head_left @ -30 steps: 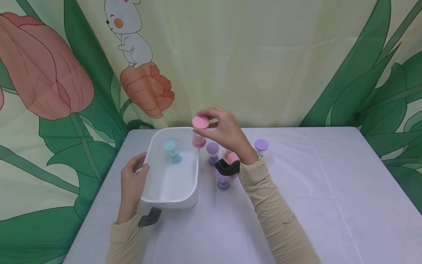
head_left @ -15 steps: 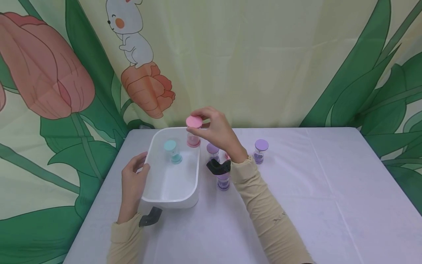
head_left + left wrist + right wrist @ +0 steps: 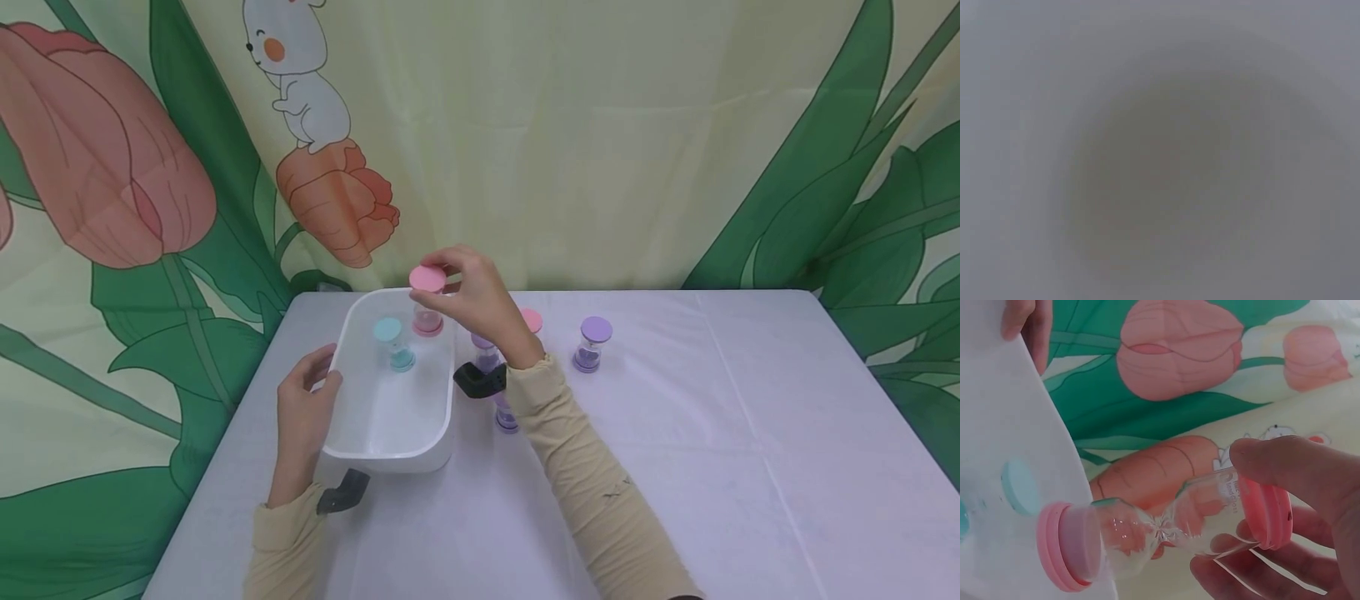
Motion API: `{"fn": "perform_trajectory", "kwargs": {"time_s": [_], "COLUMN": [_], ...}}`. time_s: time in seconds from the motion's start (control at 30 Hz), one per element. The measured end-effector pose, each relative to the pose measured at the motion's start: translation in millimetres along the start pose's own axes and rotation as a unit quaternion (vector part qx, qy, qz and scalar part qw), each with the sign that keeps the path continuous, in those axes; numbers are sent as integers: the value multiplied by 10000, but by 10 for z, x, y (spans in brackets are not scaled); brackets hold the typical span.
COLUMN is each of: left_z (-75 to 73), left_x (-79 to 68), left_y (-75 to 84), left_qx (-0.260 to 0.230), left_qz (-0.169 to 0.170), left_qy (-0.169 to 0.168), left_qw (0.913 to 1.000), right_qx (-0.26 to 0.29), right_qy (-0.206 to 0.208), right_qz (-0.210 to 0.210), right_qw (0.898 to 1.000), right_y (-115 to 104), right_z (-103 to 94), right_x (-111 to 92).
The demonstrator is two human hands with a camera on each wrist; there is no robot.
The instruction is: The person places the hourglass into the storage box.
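My right hand (image 3: pixel 472 292) holds a pink-capped hourglass (image 3: pixel 427 323) by its top cap, with thumb and fingers on either side. The hourglass hangs over the far right part of a white plastic bin (image 3: pixel 386 457). In the right wrist view, clear glass shows between its two pink caps, with pale pink sand by the lower cap. A teal-capped hourglass (image 3: pixel 395 343) stands inside the bin. My left hand (image 3: pixel 303 417) grips the bin's left rim with thumb and fingertips. Only a grey blur fills the left wrist view.
Right of the bin, purple-capped hourglasses (image 3: pixel 506 417) and a pink-capped one (image 3: pixel 532 320) stand partly hidden by my right arm. Another purple-capped hourglass (image 3: pixel 594 343) stands farther right. The white-covered table (image 3: pixel 675 467) ends at a printed curtain (image 3: pixel 600 167).
My right hand has moved left with the pink-capped hourglass, from above the bin's right rim to over its inside. The left hand and the bin have stayed put.
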State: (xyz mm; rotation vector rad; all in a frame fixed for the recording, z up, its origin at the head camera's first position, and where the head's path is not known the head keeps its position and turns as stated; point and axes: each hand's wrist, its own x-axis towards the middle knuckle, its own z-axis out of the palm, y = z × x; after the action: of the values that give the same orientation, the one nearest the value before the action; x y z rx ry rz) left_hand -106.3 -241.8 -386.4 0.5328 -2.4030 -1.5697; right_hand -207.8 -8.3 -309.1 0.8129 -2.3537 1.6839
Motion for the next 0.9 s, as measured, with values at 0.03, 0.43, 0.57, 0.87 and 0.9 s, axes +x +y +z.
{"fn": "perform_trajectory", "kwargs": {"time_s": [0.03,0.43,0.57,0.87,0.9], "left_z": [0,0,6,3,2], "left_x": [1,7,9,9,11], "left_y": [1,-1,-4,-5,-5], "left_qx": [2,45,39,-28,-42], "left_qz": [6,-33,-18,-42,-32], "left_qy": [1,-13,12,-17,-24], "left_qw": [10000,10000,10000,10000,10000], "right_qx": [1,-17,-147,-173,-211], "right_qy": [1,-17,-37,-143,-155], "right_qz": [0,156,145,410,454], "right_qw": [10000,9999,9998,9989,9986], "right_y": [6,121,159,206,207], "right_z": [15,181,224,299,305], "right_x": [8,35,48,62,63]}}
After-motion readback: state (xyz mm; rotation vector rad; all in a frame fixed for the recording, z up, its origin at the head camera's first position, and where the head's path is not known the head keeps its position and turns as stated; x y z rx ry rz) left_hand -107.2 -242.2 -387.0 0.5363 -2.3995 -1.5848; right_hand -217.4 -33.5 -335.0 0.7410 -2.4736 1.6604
